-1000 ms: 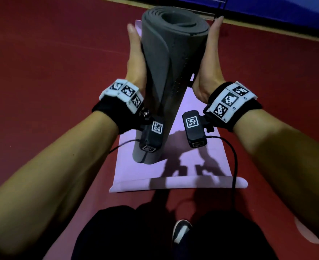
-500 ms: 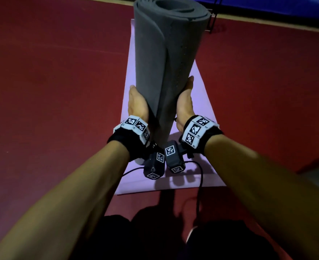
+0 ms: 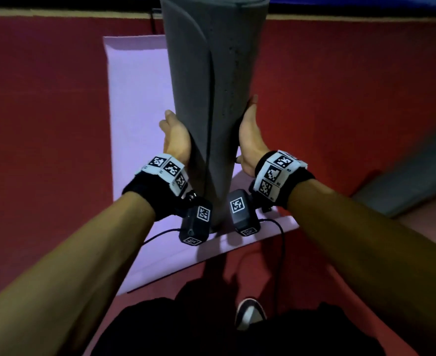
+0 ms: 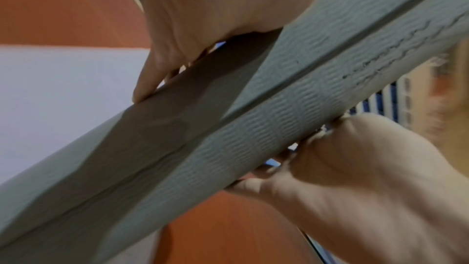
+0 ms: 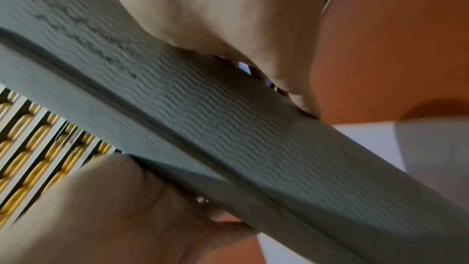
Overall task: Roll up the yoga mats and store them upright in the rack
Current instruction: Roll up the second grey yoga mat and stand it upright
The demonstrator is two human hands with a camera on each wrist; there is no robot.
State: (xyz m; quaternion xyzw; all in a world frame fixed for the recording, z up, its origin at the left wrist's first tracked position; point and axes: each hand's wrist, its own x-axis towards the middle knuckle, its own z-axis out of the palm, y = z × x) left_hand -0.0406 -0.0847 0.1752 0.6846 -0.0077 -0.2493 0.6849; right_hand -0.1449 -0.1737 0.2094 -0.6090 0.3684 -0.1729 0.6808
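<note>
A rolled grey yoga mat (image 3: 211, 98) stands upright between my hands, its top cut off by the frame. My left hand (image 3: 175, 140) grips its left side and my right hand (image 3: 249, 134) its right side, both on the lower half, with the fingers wrapped round the far side. The wrist views show the ribbed roll (image 4: 228, 127) (image 5: 228, 117) clasped between both palms. Under it a lilac mat (image 3: 139, 98) lies flat on the red floor. The roll's lower end is hidden between the wrist cameras.
Another grey mat (image 3: 404, 181) lies flat on the floor at the right. A thin black wire piece (image 3: 152, 21) shows at the far floor edge, left of the roll. My shoe (image 3: 249, 313) is near the lilac mat's near edge.
Both hands have slid from near the top of the roll down to its lower half. The roll now reaches higher in the view, and the grey mat at the right has come into sight.
</note>
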